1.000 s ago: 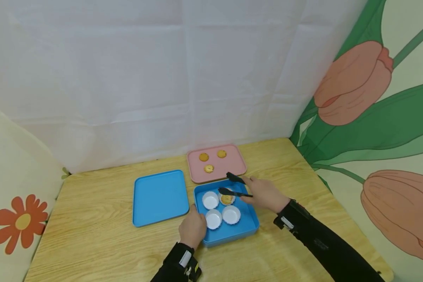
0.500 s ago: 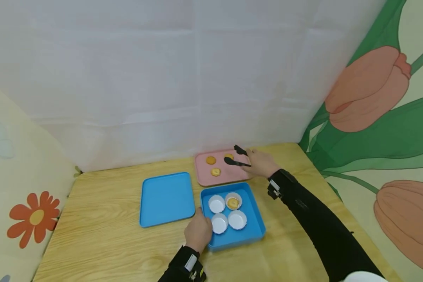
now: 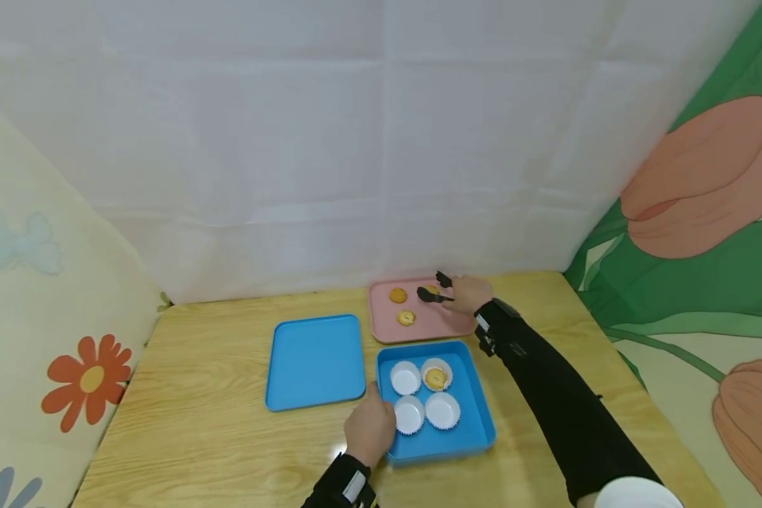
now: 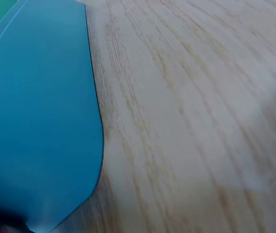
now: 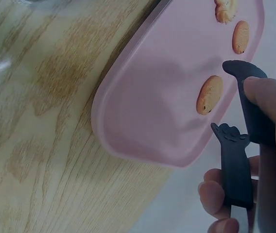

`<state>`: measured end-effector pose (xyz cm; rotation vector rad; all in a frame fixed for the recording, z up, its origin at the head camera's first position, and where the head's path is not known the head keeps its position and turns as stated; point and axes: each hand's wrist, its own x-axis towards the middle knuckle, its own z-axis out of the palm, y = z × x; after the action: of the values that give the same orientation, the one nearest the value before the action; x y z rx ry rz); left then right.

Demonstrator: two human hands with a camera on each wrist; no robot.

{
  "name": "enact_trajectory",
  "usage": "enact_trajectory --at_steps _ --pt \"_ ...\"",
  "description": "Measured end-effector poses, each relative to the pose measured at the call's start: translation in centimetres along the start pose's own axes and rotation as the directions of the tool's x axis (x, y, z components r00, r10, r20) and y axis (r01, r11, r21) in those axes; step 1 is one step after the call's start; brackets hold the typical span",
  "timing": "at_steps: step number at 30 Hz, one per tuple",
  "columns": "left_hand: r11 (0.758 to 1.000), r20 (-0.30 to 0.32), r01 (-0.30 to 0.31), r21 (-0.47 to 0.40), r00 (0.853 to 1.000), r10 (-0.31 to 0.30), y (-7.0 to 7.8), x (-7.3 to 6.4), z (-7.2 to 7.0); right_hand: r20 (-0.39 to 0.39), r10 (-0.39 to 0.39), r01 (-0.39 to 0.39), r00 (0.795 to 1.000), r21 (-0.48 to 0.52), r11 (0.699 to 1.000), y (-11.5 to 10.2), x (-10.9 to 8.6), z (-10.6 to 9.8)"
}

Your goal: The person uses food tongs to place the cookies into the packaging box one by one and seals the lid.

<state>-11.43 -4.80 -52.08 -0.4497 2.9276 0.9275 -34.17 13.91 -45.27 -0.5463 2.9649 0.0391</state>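
Observation:
My left hand point(image 3: 370, 429) grips the left wall of a blue box point(image 3: 466, 434). Several white paper baking cups point(image 3: 442, 410) stand inside it, and the far right one holds a cookie point(image 3: 436, 379). My right hand point(image 3: 468, 294) holds black-tipped tongs point(image 5: 236, 170) over the right part of a pink tray point(image 3: 432, 326). The tong arms are spread, their tips to either side of an oval cookie point(image 5: 210, 95) in the right wrist view, with a gap around it. Another plain cookie point(image 3: 398, 295) and a lighter, ridged cookie point(image 3: 406, 318) lie farther left on the tray.
A flat blue tray point(image 3: 316, 363) lies left of the box on the wooden table point(image 3: 216, 395). A white cloth point(image 3: 260, 176) hangs right behind the table. Part of a white round object point(image 3: 638, 494) shows at the bottom right, overlapping my right sleeve.
My right hand has carried the tongs from above the box to the pink tray and lowered them at the right cookie. My left hand stays on the box. The head view has shifted.

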Motion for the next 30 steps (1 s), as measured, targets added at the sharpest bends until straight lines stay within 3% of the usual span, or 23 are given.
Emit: enact_trajectory --at_steps 8,19,30 --pt "1.0 0.029 0.016 0.02 0.999 -0.017 0.38 -0.34 0.03 0.039 -0.011 0.012 0.999 -0.024 1.0 0.29 -0.02 0.42" --pt "0.999 0.053 0.024 0.029 0.998 -0.025 0.62 -0.55 -0.21 0.1 0.022 -0.024 0.995 0.02 0.999 0.59 0.31 0.87" --pt "1.0 0.072 0.012 0.013 0.997 -0.013 0.61 -0.59 -0.33 0.042 -0.025 0.023 0.999 0.047 0.999 0.64 0.11 0.85"
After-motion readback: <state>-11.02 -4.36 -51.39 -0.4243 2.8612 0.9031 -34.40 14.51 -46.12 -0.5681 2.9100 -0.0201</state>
